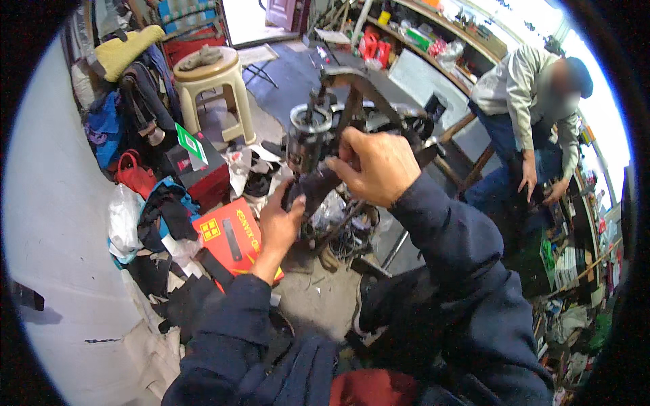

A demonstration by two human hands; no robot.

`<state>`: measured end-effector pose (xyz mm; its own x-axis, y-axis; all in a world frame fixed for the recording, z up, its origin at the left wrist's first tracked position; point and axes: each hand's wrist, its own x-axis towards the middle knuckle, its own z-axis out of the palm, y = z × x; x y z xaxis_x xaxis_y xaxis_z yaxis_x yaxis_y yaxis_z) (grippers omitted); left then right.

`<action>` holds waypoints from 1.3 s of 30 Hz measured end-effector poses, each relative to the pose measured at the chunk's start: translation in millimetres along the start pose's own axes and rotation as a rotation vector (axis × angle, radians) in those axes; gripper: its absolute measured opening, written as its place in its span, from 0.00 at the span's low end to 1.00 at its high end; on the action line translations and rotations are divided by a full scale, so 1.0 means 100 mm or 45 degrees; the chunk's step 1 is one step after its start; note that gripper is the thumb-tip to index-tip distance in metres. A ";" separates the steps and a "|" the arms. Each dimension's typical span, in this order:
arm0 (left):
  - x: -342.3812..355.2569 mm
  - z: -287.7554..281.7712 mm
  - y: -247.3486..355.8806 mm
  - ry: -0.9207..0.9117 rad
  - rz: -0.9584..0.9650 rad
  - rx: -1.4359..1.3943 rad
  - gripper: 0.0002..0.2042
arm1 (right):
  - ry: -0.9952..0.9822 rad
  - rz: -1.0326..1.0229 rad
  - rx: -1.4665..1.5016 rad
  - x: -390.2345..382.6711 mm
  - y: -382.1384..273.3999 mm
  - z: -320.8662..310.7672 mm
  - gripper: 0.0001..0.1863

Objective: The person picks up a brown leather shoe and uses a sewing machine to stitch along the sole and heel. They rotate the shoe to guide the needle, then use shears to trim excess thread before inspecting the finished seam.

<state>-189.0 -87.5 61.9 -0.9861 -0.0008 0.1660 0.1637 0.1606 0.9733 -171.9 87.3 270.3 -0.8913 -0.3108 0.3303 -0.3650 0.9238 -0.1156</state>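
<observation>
In front of me stands a dark metal machine (352,88) with an angled arm and a round metal ring on top of a cylinder (308,135). My left hand (281,220) is closed round the lower end of a dark piece (318,184), thumb on its near side; the piece may be leather or a shoe part, its kind is unclear. At the upper end of that piece my right hand (378,166) is closed, fingers curled in beside the machine's arm. What the right fingertips pinch is hidden behind the hand.
A red-orange box (231,237) lies left of my left hand, among bags and cloth scraps. Behind it stands a cream stool (210,84). At the right a person (535,115) in a light jacket bends toward cluttered shelves (589,223). A white wall (61,203) runs along the left.
</observation>
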 end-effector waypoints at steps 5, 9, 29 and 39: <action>-0.02 0.01 0.00 0.054 0.058 0.013 0.24 | 0.308 0.049 0.679 -0.42 0.22 0.41 0.16; -0.10 -0.05 0.04 0.039 0.017 -0.012 0.24 | 0.221 0.605 0.918 -1.13 0.89 1.54 0.16; -0.04 -0.27 0.18 -0.149 0.114 0.285 0.16 | -0.266 1.872 1.059 -2.29 1.61 4.50 0.17; 0.14 -0.50 0.19 -0.476 -0.287 -0.437 0.23 | 0.184 1.733 1.411 -2.33 0.98 3.63 0.14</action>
<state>-198.2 -134.2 90.3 -0.9302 0.3624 -0.0587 -0.1144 -0.1340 0.9844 -97.9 168.8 -158.4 -0.6847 0.5588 -0.4679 0.5011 -0.1053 -0.8590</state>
